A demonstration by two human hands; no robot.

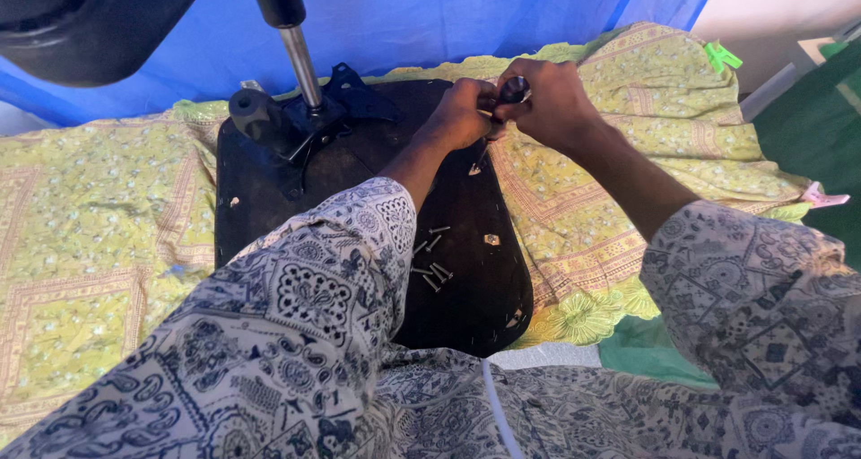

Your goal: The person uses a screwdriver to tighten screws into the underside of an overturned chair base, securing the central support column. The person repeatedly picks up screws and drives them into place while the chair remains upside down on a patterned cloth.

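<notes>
Both hands meet at far right edge of black seat base (466,271), which lies on yellow cloth (90,244). Right hand (552,105) clamped on dark screwdriver handle (513,89). Left hand (462,114) fingers pinched together at shaft, touching right hand. Loose screws (432,271) near, mid-base. Metal mechanism (305,118) far left on base.
</notes>
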